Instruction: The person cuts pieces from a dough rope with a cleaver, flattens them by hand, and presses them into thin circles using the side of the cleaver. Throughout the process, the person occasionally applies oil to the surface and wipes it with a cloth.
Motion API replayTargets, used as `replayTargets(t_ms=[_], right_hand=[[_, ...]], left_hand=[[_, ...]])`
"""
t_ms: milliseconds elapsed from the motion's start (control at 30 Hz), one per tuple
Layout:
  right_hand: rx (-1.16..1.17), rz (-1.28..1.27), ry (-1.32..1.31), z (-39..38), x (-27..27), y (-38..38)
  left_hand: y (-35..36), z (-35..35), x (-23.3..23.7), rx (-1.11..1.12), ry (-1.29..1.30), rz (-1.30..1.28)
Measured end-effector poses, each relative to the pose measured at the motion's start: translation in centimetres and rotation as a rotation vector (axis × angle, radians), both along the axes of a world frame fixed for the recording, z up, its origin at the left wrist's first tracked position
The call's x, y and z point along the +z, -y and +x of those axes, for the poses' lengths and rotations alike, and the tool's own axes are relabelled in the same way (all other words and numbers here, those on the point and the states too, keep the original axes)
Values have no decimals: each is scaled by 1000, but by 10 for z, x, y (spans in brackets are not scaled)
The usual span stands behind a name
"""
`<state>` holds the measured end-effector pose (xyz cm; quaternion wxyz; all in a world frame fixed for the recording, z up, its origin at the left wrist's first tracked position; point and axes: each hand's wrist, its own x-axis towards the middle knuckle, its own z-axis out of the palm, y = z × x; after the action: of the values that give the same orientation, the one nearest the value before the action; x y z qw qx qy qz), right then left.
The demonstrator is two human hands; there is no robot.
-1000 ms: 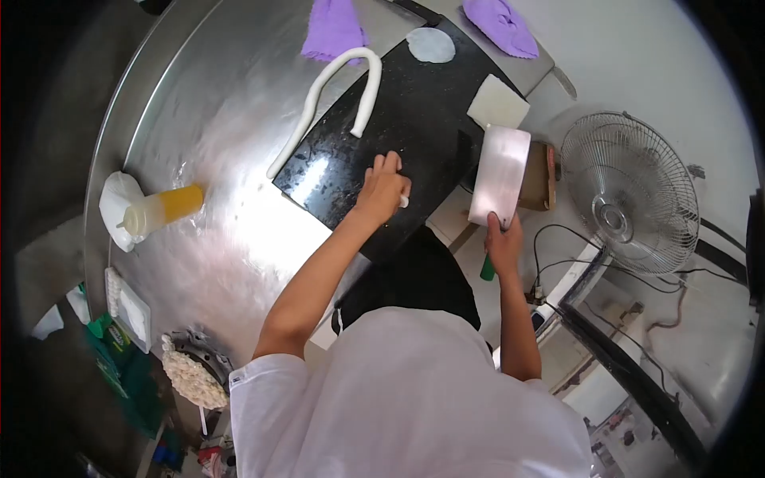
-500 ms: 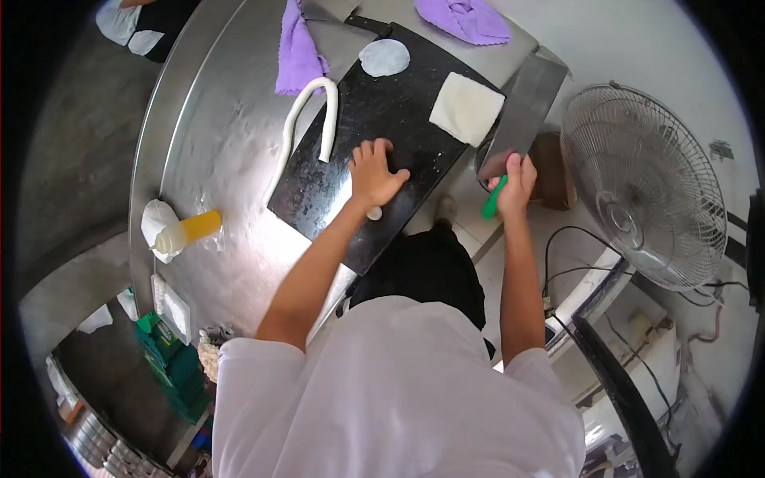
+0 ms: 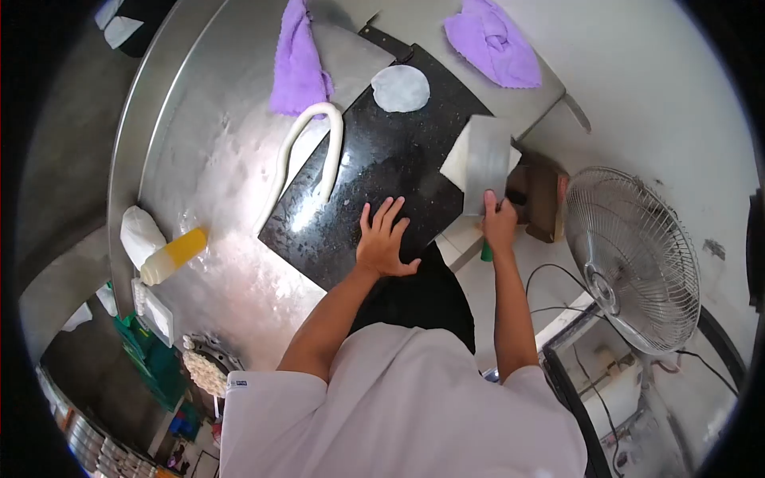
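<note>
My right hand [image 3: 500, 227] grips the green handle of a broad cleaver [image 3: 488, 159]. Its wide blade overlaps a folded white cloth [image 3: 455, 165] at the right side of the black board [image 3: 382, 163]. My left hand [image 3: 384, 245] is empty, with fingers spread over the board's near edge. A long white dough rope [image 3: 331, 151] bends in a hook at the left, one end on the board and the other on the steel table. Near the board's far end lies a thin, round white disc [image 3: 401, 88].
Purple towels [image 3: 298, 68] lie beyond the board. On the steel table [image 3: 215, 167] at left, a bottle of yellow liquid [image 3: 177, 253] lies by a white bag [image 3: 142, 237]. A fan [image 3: 629, 263] stands close to my right arm, with a cardboard box [image 3: 546, 203] beside it.
The cleaver has swung left, from beside the board to over the white cloth. My left hand has drawn back toward my body, and the small dough piece by its wrist no longer shows.
</note>
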<state>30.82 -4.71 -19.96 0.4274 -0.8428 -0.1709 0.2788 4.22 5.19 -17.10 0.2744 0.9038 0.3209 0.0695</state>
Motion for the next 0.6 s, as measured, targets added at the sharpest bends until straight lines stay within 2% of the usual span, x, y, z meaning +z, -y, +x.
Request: replayTargets(t_ms=[67,200,267,333,400,467,533,567,600], right_hand=[[177,-103,397,8,-27,3],[220,-202,486,19,-34,14],[127,-252,357,18,-47,10],[110,-284,315,10,-32,5],[69,-325,266,-15,0,20],[33,-133,73,-50,27,39],[-10,-159,150,-82,22,77],[-45,-142,67,-105,27,98],[-78,-114,-17,-125,32,115]], left_hand=[[-3,1,-1,10,54,9],[-1,3,-4,-2,145,38],[-4,3,-4,-26,187,51],[-5,5,2,-36,196,75],[-12,8,3,28,310,36],[-42,25,-21,258,599,-188],[-82,56,8,370,879,-519],[-75,56,23,355,880,-539],[-71,54,38,325,765,-224]])
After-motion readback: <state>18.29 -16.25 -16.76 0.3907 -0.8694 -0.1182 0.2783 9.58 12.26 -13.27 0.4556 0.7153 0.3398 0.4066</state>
